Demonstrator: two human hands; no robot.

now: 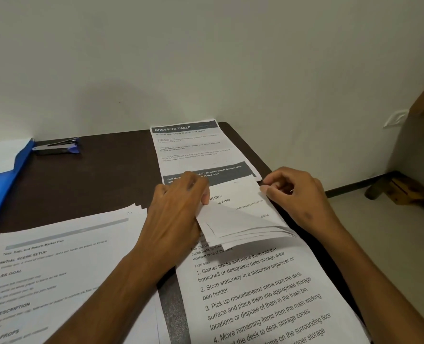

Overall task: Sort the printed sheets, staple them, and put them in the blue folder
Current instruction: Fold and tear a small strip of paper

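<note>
Several white printed sheets (240, 219) are held fanned and bent upward at the middle right of the dark brown worktop (101, 175), their upper corners lifted off a larger white page of numbered black text (255, 294) that lies beneath. The left edge of the lifted sheets is gripped by the left hand (178, 209), its fingers curled round the paper. One sheet's right edge is pinched by the right hand (295, 194) between thumb and forefinger. Farther away, a white page headed "DRESSING TABLE" with grey bands (198, 150) lies flat, reaching the far edge of the worktop. At the near left a second stack of white printed pages (57, 264) is spread, its text blurred and partly cut off by the frame. A blue plastic folder (2, 184) lies open at the far left, with white paper (0, 155) resting on it; most of it is cut off. Just beside it a blue and silver stapler (57, 147) lies against the pale wall (206, 58).
</note>
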